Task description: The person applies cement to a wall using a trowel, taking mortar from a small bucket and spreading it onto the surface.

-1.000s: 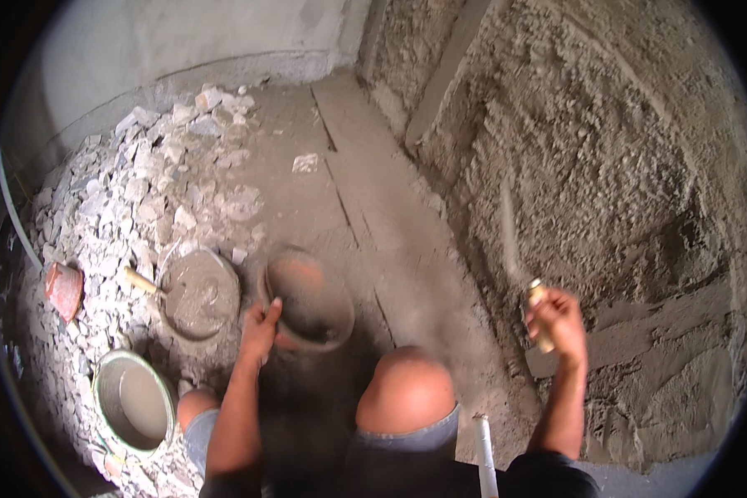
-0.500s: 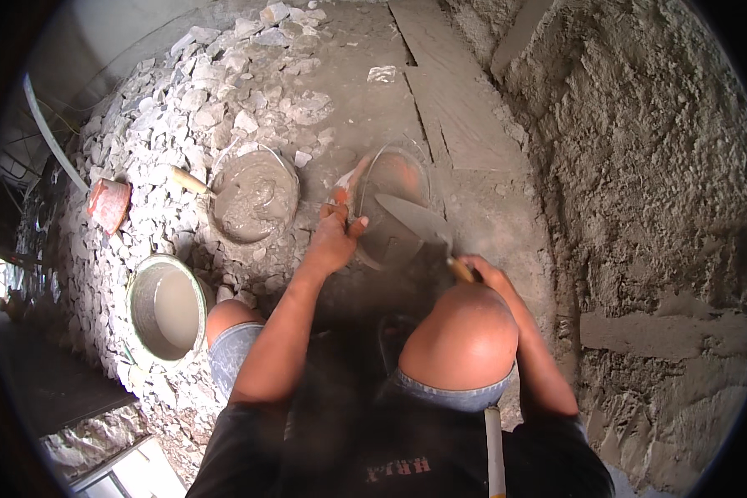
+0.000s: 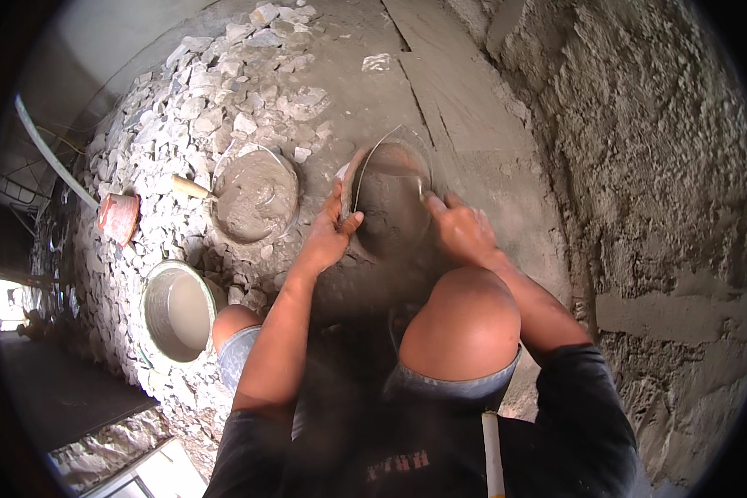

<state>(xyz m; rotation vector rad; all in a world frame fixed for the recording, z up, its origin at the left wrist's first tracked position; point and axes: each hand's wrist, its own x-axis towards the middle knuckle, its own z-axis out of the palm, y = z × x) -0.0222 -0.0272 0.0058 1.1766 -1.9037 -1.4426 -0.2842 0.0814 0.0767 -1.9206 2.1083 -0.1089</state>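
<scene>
My left hand (image 3: 328,236) is closed on the left rim of a mortar-smeared bucket (image 3: 350,181), its thumb lying toward the inside. The bucket stands in front of me, tilted, with a thin wire handle (image 3: 363,170) arched over it and grey mortar (image 3: 390,207) inside. At its right rim, my right hand (image 3: 465,232) is closed round the handle of a trowel (image 3: 422,187). Only a short metal part of the trowel shows; its grip is hidden in my fingers, and the blade cannot be made out in the bucket.
To the left sits a second bucket (image 3: 294,187) of wet mortar, with another trowel's wooden handle (image 3: 191,187) over its rim. Nearer stands a green-rimmed bucket (image 3: 145,307) of cloudy water. A small red tub (image 3: 118,217) rests on broken stones (image 3: 162,158). A rough wall (image 3: 647,166) rises at right.
My right hand has moved forward and up from beside my knee to the bucket's right rim. The trowel blade, visible above the bucket before, is out of sight. My left hand stays at the rim.
</scene>
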